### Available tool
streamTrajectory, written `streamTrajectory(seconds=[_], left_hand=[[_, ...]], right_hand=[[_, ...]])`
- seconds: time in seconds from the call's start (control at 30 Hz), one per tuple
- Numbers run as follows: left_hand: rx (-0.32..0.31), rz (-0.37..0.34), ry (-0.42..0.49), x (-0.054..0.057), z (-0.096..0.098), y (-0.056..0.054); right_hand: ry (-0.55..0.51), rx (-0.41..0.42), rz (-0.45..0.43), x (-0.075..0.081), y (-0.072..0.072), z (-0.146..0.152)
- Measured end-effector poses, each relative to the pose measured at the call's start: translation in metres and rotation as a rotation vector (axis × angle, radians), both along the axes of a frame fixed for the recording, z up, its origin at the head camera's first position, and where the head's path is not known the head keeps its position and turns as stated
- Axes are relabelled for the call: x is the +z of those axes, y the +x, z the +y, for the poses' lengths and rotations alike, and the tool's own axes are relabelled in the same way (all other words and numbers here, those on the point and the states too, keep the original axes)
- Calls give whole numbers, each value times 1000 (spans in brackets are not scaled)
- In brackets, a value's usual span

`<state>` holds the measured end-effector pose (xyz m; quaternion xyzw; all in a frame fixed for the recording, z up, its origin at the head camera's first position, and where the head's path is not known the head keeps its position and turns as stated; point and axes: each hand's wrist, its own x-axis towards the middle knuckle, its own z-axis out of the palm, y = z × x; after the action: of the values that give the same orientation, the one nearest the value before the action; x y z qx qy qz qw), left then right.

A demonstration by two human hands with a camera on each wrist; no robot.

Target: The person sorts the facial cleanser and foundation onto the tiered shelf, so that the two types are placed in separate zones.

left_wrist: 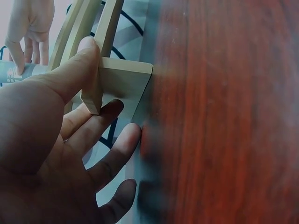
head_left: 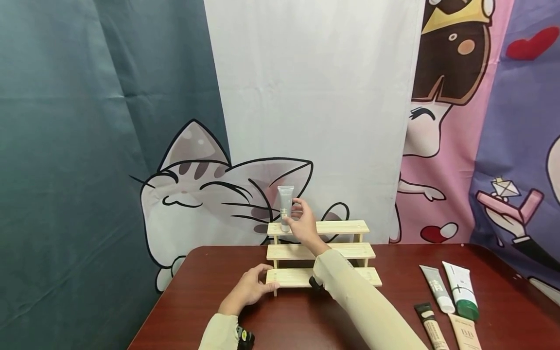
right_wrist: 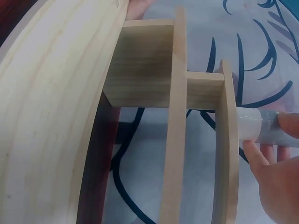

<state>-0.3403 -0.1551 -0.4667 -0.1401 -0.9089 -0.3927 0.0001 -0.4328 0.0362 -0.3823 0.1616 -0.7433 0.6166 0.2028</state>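
Your right hand (head_left: pixel 303 222) pinched the grey tube (head_left: pixel 286 204), far left on the stand (head_left: pixel 341 227); your left hand (head_left: pixel 250 287) pinched the near step (head_left: pixel 297 277), its wrist view showing two fingers (left_wrist: pixel 117 151) apart. A right tube (head_left: pixel 464 334) said "BB".

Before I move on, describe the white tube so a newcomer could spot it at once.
On the reddish table, right of the wooden rack, lies a group of four tubes. The white tube is in its far row, just right of a grey tube. Its green cap sets it apart from the others.
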Motion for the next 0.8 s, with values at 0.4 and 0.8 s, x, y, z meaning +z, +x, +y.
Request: streamTrajectory(seconds=[0.4,0.8], left_hand=[[-30,7,25,0,1,3],[-32,13,9,-1,1,3]], right_hand=[[22,-17,39,-4,-9,-4],[26,-17,42,-6,-11,-4]])
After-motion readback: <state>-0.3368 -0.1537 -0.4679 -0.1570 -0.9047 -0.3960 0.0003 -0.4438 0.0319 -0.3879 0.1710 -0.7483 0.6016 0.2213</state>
